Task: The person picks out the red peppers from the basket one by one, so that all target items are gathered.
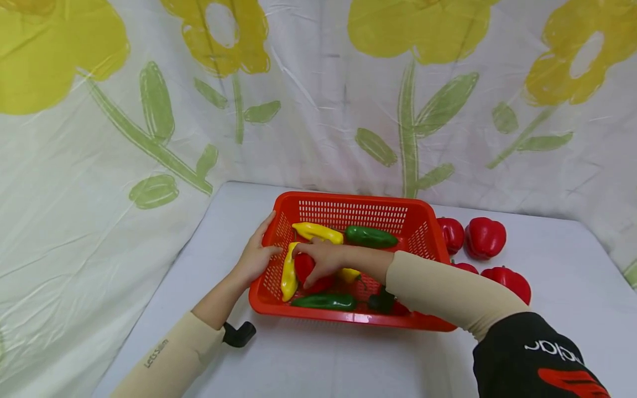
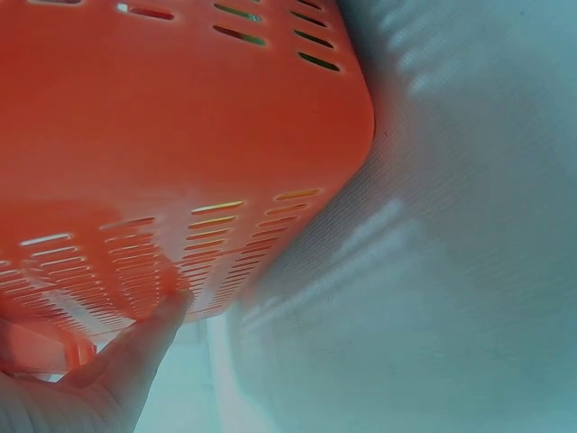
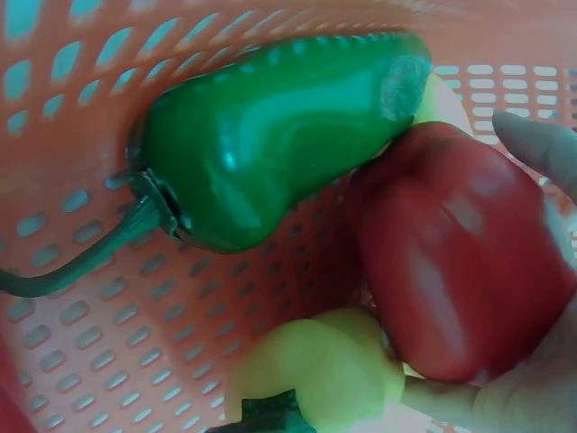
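A red plastic basket with slotted walls stands on the white table. My left hand grips its left rim, thumb over the edge; in the left wrist view its fingers lie along the outer wall. Inside the basket, my right hand holds a red bell pepper between thumb and fingers near the left end. Around it lie a yellow pepper at the left wall, another yellow pepper behind, a third yellow one partly under the hand, and a green pepper along the front.
A second green pepper lies toward the basket's back wall. Several red bell peppers sit on the table right of the basket, some partly behind it and my right sleeve. A flower-print cloth hangs behind the table.
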{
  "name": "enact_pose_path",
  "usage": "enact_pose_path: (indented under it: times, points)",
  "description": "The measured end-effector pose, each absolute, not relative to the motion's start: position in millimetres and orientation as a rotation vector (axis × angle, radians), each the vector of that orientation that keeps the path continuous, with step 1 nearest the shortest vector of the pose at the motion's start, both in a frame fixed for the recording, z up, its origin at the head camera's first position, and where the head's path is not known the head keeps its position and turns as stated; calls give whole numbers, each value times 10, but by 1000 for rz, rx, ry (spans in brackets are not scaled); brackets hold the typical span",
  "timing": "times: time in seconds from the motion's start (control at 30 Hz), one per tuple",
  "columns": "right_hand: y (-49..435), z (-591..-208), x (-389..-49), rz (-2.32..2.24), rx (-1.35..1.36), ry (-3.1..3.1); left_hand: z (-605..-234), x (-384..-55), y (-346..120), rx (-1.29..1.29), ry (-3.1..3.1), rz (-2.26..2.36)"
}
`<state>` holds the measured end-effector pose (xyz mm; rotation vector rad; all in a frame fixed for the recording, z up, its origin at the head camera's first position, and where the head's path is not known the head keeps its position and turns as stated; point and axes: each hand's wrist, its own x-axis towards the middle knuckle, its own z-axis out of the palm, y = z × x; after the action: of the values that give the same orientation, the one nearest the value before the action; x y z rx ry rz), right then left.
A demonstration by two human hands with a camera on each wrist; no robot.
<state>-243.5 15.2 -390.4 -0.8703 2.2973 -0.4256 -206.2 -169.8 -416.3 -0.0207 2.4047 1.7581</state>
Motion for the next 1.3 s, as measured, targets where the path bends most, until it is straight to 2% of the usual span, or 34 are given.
enact_pose_path:
  times: [0.2, 0.6, 1.3]
  points:
    - [134, -3944, -2430, -381, -957, 2357, -4159, -2058, -1699, -25, 2399, 1759]
    - [126, -4037, -2462, -373, -943, 2377, -4179, -2073, -1697, -21, 2417, 1741]
    - [238, -3974, -2511, -346, -1074, 2219, -4169, -2056, -1698, -14, 2390, 1768]
